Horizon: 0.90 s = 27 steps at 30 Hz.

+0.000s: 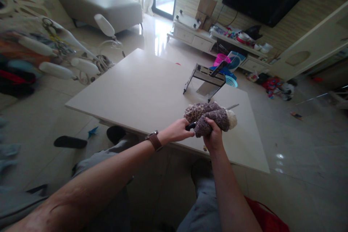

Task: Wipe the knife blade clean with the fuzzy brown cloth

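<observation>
The right hand (212, 138) was clenched around a fuzzy leopard-print cloth (209, 116) at lower centre of the frame. The left hand (178, 130) pinched a dark handle (191, 126), probably a knife's, its metal tip (233, 107) poking out beyond the cloth. Both hovered over the pale table (141, 90), below a metal rack (206, 79).

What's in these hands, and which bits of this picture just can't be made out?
Head view only:
- Tool: the left hand grips a dark handle; a thin metal tip pokes out, the middle hidden by the cloth in the right hand.
- Left edge: clutter too blurred to name.
- Shelf items: too small.
- Rack: contents unclear.
</observation>
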Each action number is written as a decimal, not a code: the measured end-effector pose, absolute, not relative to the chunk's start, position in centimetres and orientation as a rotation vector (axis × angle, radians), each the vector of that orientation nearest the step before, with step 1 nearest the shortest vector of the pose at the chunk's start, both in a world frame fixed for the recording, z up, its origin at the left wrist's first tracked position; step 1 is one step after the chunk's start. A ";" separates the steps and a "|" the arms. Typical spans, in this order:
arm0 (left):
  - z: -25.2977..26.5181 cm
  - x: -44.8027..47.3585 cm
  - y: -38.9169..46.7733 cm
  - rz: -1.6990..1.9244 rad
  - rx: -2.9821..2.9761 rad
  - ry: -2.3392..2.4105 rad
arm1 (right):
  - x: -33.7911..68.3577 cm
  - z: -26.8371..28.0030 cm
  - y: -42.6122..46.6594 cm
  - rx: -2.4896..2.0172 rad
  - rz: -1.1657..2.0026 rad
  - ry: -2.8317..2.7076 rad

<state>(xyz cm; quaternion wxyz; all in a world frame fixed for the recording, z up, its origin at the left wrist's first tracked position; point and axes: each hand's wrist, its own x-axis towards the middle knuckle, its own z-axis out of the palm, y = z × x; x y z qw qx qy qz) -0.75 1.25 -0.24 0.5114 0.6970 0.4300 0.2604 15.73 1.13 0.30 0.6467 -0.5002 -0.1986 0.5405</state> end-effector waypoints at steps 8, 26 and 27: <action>-0.3 -0.8 1.2 0.633 1.682 1.021 | 15.6 0.4 1.1 -1.134 1.245 -0.428; -0.3 -0.6 1.2 0.627 1.680 1.021 | 15.5 0.6 1.2 -1.125 1.216 -0.418; -0.3 -0.6 1.2 0.624 1.679 1.022 | 15.5 0.7 1.2 -1.131 1.217 -0.410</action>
